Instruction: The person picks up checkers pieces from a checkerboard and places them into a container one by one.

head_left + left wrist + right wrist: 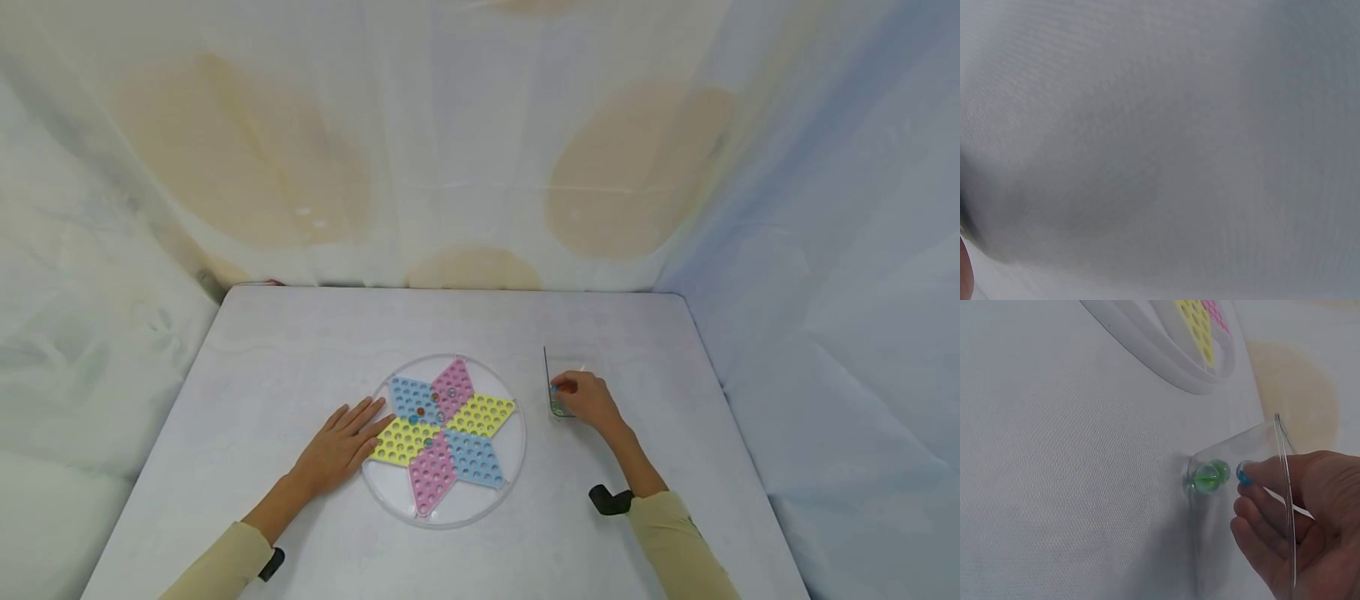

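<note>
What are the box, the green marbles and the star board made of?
Box: clear plastic or maybe glass, smooth; it is see-through with a shiny rim. Green marbles: probably glass, glossy; they are see-through with green inside. Star board: likely hard plastic, smooth; its holes look neat and even.

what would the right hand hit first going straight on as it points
Probably the green marbles in the clear box: the right hand, pinching a blue marble, points their way, though depth is unclear.
</note>
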### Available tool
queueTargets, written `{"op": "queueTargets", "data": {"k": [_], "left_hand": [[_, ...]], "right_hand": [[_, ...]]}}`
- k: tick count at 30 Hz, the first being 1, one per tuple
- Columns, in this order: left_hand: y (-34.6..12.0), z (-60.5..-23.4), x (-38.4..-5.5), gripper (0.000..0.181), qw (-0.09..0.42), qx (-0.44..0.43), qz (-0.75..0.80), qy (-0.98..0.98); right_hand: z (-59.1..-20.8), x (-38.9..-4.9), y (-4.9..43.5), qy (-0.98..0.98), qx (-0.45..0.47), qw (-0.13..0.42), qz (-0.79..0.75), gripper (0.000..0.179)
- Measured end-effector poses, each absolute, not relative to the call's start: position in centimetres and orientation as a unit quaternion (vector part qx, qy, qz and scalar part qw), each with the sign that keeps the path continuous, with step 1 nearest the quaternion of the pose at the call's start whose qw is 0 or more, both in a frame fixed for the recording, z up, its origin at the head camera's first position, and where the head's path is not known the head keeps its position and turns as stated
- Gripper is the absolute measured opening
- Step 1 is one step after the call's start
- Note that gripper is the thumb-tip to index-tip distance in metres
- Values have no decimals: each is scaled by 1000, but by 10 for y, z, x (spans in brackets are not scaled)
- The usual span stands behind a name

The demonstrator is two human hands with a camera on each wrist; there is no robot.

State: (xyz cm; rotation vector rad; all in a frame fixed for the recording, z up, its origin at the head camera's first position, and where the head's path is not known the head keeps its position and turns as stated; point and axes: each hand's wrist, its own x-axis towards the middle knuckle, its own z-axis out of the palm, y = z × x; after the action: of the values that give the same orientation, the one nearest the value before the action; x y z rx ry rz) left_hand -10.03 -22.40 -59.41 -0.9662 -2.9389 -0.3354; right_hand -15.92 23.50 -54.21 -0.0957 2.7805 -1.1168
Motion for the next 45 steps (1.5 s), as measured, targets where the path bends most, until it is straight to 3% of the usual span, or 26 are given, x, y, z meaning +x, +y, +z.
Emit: {"op": "queueTargets", "data": {"k": [45], "left_hand": [[-222,-593,-101,54,-24,-292,-113,-950]], "right_hand": [[-545,-164,234,933,-38,99,-345,21]]}}
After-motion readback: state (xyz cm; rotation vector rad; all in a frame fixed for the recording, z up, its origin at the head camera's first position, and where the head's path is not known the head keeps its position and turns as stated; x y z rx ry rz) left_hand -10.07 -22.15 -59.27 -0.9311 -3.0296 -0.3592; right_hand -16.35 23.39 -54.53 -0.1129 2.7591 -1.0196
